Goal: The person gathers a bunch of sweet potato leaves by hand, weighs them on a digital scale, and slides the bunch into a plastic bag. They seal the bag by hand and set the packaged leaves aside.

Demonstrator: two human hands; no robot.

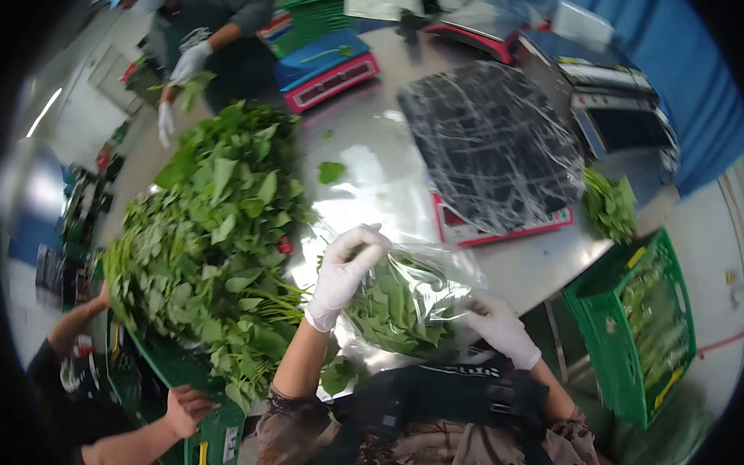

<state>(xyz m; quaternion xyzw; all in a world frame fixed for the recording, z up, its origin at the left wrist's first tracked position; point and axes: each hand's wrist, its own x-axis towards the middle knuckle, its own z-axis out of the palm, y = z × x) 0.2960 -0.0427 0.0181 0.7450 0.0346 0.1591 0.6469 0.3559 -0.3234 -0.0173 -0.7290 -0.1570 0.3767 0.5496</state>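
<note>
Before me on the metal table lies a clear plastic bag (410,303) with green leafy vegetables inside. My left hand (346,273), in a white glove, has its fingers curled closed at the bag's upper left edge. My right hand (504,329), gloved as well, pinches the bag's right side. Close by on the left rises a big heap of leafy greens (216,227), its stems reaching almost to my left wrist. A single loose leaf (331,172) rests on the table above my left hand.
A scale (498,147) wrapped in dark plastic stands ahead; another scale (328,71) sits farther back. At right, a green crate (602,322) holds bagged greens, near a small bunch of greens (609,206). Co-workers' hands show at upper left (189,62) and lower left (187,410).
</note>
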